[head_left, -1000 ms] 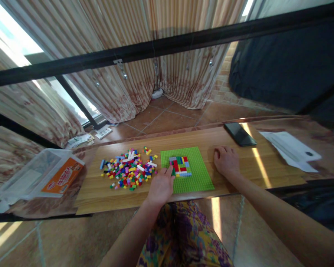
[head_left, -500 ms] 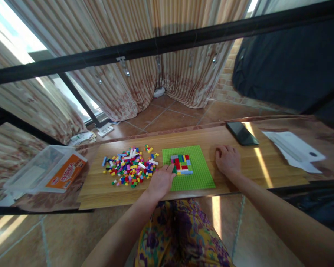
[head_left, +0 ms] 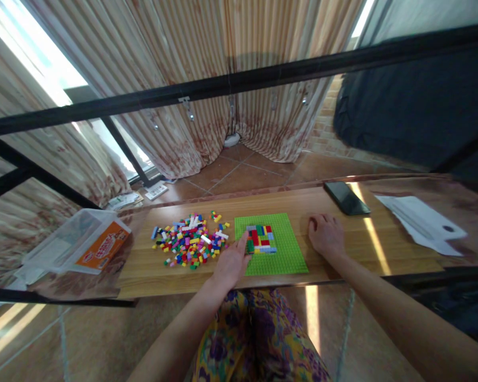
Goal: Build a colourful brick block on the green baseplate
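Observation:
A green baseplate (head_left: 287, 254) lies on the wooden board (head_left: 342, 265), with a small patch of coloured bricks (head_left: 260, 237) built on it. My left hand (head_left: 231, 263) rests at the plate's left edge, fingertips touching a dark green brick (head_left: 249, 245) at the patch's lower left corner. Whether the fingers grip that brick I cannot tell. My right hand (head_left: 325, 236) lies palm down on the board just right of the plate, fingers curled, holding nothing. A heap of loose coloured bricks (head_left: 189, 241) is spread left of the plate.
A clear plastic box (head_left: 59, 244) with an orange label (head_left: 101, 248) stands at the far left. A black phone (head_left: 346, 198) and white papers (head_left: 420, 223) lie at the right. Black frame bars cross the view, curtains hang behind, and my patterned lap is under the board.
The camera has tilted up a little. My left fingertips have stayed at the green brick beside the patch. The right hand has not moved.

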Motion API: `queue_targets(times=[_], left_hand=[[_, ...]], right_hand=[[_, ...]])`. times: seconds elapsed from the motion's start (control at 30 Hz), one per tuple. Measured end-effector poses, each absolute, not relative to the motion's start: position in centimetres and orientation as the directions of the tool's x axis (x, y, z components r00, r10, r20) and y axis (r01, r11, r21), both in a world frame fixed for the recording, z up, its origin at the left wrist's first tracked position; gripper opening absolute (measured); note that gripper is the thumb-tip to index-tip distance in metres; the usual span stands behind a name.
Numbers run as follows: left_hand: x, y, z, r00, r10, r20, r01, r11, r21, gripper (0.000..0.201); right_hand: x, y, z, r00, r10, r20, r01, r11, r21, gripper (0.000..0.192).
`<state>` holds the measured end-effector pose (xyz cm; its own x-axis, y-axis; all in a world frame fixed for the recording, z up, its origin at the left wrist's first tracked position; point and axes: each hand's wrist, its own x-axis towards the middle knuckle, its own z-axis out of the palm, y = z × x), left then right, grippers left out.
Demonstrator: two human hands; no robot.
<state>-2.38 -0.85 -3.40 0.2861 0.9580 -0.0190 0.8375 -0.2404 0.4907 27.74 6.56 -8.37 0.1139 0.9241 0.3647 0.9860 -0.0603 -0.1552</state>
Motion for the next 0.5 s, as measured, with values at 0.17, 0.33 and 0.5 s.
queue_targets(times=[0.17,0.33,0.5], left_hand=[[-3.3,-0.5,-3.9,0.140,0.990,0.003,0.708,-0.103,0.699,0.049],[-2.5,0.9,-3.6,0.058,0.986,-0.157,0.610,0.089,0.787,0.030],[-1.8,1.9,-3.0,0.106,0.949,-0.296,0.642,0.162,0.749,0.042]], right_hand=[[27.6,6.5,-8.1,0.130,0.925,0.356,0.982,-0.071,-0.173,0.033],[27.6,6.5,-8.1,0.126,0.924,0.361,0.981,-0.063,-0.182,0.032],[27.7,6.5,-8.2,0.123,0.916,0.383,0.983,-0.058,-0.176,0.031]])
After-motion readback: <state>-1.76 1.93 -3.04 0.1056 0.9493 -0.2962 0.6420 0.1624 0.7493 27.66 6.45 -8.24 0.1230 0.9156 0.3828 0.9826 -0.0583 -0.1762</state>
